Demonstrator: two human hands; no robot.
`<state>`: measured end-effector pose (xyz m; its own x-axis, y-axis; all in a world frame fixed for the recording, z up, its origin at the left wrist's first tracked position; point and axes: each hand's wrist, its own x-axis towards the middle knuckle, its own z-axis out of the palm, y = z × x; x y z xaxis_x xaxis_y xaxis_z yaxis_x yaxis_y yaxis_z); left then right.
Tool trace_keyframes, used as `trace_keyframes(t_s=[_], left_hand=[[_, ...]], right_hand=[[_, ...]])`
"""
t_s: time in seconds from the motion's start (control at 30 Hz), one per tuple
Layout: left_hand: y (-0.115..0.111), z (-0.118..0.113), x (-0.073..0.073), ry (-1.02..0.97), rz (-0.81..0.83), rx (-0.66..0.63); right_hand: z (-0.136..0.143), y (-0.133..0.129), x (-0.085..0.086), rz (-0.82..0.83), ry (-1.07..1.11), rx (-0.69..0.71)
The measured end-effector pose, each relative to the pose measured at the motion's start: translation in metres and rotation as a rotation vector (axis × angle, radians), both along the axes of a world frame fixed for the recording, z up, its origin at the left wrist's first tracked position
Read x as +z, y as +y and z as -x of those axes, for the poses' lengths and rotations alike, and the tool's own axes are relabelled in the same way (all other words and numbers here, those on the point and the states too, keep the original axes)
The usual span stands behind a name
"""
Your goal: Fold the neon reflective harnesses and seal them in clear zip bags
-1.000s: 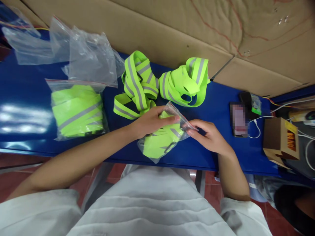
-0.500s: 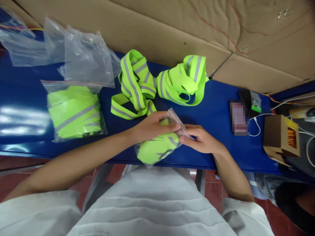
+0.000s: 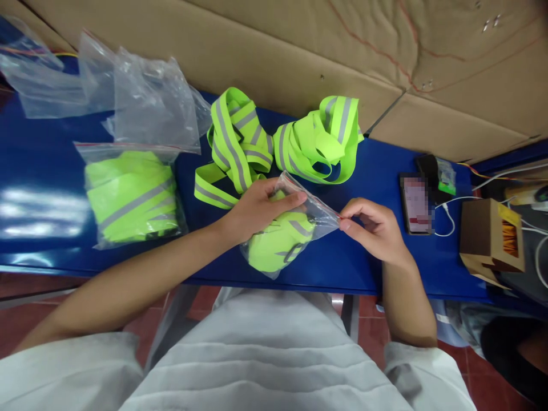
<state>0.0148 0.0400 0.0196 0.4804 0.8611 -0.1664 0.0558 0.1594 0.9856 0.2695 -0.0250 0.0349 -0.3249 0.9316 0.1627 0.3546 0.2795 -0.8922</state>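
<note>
A clear zip-lock bag (image 3: 324, 220) with a folded neon-yellow reflective strap (image 3: 274, 245) inside lies at the table's near edge. My left hand (image 3: 265, 208) grips the bag near its top, thumb over the zip strip and the other fingers partly hidden behind. My right hand (image 3: 372, 225) pinches the right end of the red-lined zip strip, pulling that corner out to a point. Just beyond the bag are two loose bundles of the same strap, one at left (image 3: 233, 142) and one at right (image 3: 319, 140).
A filled zip-lock bag (image 3: 132, 194) lies to the left, with several empty clear bags (image 3: 154, 94) behind it. On the right are a phone (image 3: 416, 202), a white cable (image 3: 449, 220) and an open cardboard box (image 3: 482, 234). A cardboard-covered panel (image 3: 278, 63) borders the blue table's back.
My right hand has moved right and slightly up, stretching the bag's zip corner outward. My left hand and the bag have shifted slightly away from the near edge.
</note>
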Motion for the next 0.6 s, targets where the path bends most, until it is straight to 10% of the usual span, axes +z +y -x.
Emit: trace_keyframes(t_s=[0.23,0.47,0.6], left_hand=[[0.001,0.001,0.004,0.017,-0.128,0.021],[-0.003,-0.003,-0.002,-0.238,0.372,0.095],[-0.001,-0.003,-0.006,-0.278,0.353,0.133]], right_hand=[[0.002,0.001,-0.006,0.064,0.121,-0.073],[0.011,0.000,-0.005,0.142,0.001,-0.171],[0.010,0.002,-0.005,0.239,0.043,-0.241]])
